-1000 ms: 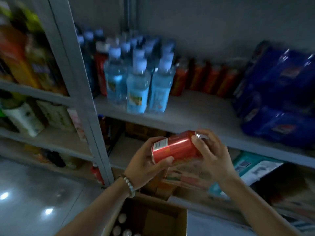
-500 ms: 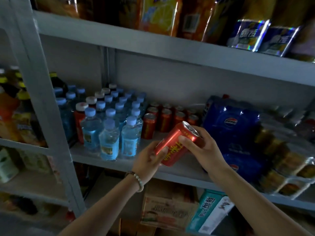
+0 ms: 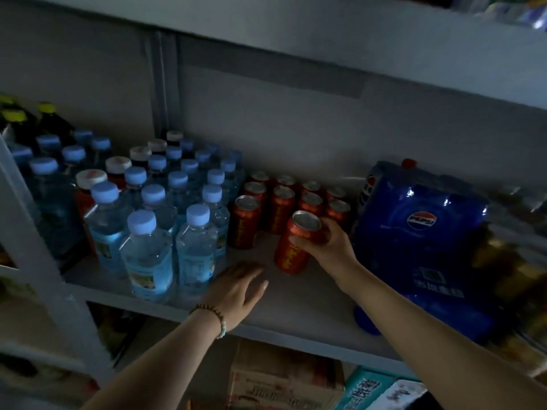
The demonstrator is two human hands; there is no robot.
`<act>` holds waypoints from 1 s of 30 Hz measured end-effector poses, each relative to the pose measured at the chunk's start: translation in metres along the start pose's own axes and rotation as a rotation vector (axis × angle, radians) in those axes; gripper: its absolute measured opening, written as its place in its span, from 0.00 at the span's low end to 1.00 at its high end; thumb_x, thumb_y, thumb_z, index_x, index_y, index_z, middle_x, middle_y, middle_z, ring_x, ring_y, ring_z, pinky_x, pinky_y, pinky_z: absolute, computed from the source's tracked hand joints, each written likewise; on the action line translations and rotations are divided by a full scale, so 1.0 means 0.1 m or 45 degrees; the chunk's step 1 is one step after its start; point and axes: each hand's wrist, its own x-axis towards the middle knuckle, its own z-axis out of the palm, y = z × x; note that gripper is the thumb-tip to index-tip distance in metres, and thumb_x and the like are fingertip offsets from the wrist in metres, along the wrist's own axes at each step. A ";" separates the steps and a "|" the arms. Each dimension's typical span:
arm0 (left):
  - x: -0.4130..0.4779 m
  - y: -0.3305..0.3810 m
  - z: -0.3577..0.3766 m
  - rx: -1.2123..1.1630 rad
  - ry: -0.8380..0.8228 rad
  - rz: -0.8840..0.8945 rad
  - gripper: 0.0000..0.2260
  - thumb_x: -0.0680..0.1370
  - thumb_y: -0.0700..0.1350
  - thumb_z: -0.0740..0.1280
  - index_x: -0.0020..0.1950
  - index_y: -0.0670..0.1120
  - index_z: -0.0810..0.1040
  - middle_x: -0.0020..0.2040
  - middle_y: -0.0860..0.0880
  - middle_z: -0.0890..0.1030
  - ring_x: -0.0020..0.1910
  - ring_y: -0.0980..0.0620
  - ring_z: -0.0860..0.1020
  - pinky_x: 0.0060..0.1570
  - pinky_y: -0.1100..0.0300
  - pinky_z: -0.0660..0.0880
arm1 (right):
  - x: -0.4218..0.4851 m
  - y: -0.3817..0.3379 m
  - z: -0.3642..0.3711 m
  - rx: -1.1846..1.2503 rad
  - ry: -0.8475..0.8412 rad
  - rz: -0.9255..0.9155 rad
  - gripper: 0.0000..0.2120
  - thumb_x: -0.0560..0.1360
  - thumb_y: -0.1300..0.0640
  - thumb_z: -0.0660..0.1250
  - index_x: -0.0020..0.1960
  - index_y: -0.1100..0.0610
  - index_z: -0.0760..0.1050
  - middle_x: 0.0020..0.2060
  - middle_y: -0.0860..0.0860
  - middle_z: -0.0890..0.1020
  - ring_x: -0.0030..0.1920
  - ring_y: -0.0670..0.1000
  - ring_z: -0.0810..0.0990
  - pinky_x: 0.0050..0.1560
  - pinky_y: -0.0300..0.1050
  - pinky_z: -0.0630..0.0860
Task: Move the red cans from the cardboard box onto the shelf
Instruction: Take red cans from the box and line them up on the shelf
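Note:
My right hand (image 3: 327, 247) grips a red can (image 3: 293, 250) near its top, standing it upright on the grey shelf (image 3: 296, 303) just in front of several red cans (image 3: 278, 199) set in rows. My left hand (image 3: 236, 291) lies flat on the shelf with fingers straight, left of and below the held can, holding nothing. The cardboard box the cans come from is out of view.
Several blue-capped water bottles (image 3: 165, 220) crowd the shelf's left side. A blue Pepsi multipack (image 3: 420, 232) fills the right. Bare shelf surface lies in front of the cans. A carton (image 3: 284, 380) sits on the level below. An upper shelf board (image 3: 325, 34) overhangs.
The can went from tilted between both hands to upright on the shelf in my right hand alone. My left hand let go and dropped flat onto the shelf. The view moved closer.

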 end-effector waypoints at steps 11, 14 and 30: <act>-0.01 0.03 -0.08 -0.025 -0.066 0.046 0.37 0.69 0.70 0.39 0.68 0.55 0.68 0.67 0.57 0.70 0.65 0.59 0.68 0.65 0.65 0.63 | 0.60 0.16 0.49 0.163 -0.043 -0.017 0.24 0.66 0.64 0.76 0.60 0.58 0.74 0.53 0.49 0.79 0.55 0.48 0.77 0.56 0.42 0.72; -0.01 0.05 -0.11 -0.028 -0.079 0.038 0.37 0.69 0.71 0.40 0.69 0.55 0.68 0.67 0.57 0.70 0.66 0.59 0.67 0.64 0.65 0.62 | 0.64 0.18 0.51 0.170 -0.073 -0.027 0.24 0.67 0.64 0.76 0.59 0.53 0.73 0.53 0.47 0.78 0.57 0.48 0.77 0.59 0.45 0.73; -0.14 0.09 -0.13 -0.029 -0.135 0.084 0.22 0.80 0.59 0.49 0.72 0.53 0.63 0.69 0.52 0.69 0.66 0.53 0.69 0.62 0.59 0.66 | -0.72 0.20 0.32 -0.349 -0.009 -0.395 0.29 0.75 0.45 0.65 0.73 0.45 0.59 0.68 0.38 0.64 0.67 0.34 0.61 0.62 0.25 0.61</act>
